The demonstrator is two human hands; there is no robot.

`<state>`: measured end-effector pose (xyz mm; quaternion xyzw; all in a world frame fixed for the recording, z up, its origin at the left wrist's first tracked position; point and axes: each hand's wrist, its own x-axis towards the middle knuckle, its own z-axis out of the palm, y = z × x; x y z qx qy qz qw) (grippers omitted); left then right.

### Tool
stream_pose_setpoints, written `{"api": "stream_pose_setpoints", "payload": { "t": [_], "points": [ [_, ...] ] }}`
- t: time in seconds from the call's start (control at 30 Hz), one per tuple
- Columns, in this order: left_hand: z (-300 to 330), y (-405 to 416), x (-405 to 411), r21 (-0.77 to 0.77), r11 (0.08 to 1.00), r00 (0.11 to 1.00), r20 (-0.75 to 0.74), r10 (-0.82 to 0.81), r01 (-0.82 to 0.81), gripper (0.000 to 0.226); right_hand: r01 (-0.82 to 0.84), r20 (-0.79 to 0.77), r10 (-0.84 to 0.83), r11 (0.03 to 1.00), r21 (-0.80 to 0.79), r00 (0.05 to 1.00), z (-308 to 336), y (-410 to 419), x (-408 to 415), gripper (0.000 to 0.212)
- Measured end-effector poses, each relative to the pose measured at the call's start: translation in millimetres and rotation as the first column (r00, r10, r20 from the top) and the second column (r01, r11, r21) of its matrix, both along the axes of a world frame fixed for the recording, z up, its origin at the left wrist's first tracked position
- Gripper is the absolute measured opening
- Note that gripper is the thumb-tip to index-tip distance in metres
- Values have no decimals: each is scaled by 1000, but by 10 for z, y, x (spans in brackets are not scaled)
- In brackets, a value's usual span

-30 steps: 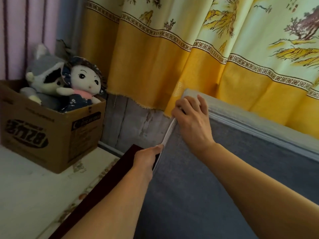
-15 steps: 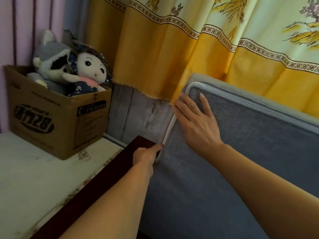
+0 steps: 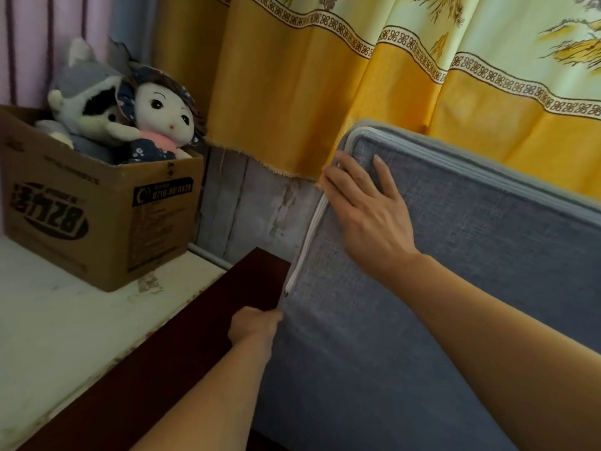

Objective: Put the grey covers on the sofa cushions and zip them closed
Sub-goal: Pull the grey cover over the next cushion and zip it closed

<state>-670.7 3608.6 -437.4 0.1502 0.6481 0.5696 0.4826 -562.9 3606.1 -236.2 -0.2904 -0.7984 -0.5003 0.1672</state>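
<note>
Head camera, looking down at both arms. The cushion (image 3: 439, 271) is standing on edge in its grey cover (image 3: 487, 242), leaning back against the yellow curtain (image 3: 292, 92). A white zipper (image 3: 307, 239) is running down the cover's left edge and round the top corner, and the little slider (image 3: 286, 292) is sitting low on that edge.

The right hand (image 3: 364, 209) is lying flat on the upper left corner of the cover, fingers straight and spread, pressing the fabric right beside the zipper, so that grip is open and holding nothing. The left hand (image 3: 253, 327) is sitting just below the slider with its fingers curled, pinching the cover's edge there; whether it's actually touching the slider, I can't tell.

Left of the cushion a dark wooden board (image 3: 182, 346) is running alongside it. Beyond that, a worn white bench (image 3: 65, 314) is carrying a cardboard box (image 3: 97, 216) with a doll (image 3: 166, 122) and a grey plush animal (image 3: 84, 92) poking out the top. Pink striped fabric (image 3: 29, 43) is hanging behind the box.
</note>
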Motion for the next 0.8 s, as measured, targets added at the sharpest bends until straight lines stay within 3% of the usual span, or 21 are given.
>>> {"api": "stream_pose_setpoints", "payload": {
  "t": [0.07,0.2,0.47,0.57,0.8],
  "points": [
    [187,3,26,87,995,994,101,46,-55,15,4,-6,-4,1000,-14,1000,-2,1,0,54],
    [510,49,23,144,982,983,155,100,-123,17,11,6,-11,999,-33,1000,37,-15,6,55],
    [413,57,85,154,976,987,64,147,-155,21,-15,-1,15,998,-63,1000,38,-36,44,54],
    [381,80,117,142,977,985,-40,167,-160,23,-16,-7,16,998,-63,1000,20,-31,64,54],
    [497,174,82,-51,998,969,-246,16,-29,13,-12,11,13,996,-88,1000,62,-21,114,56]
  ]
}}
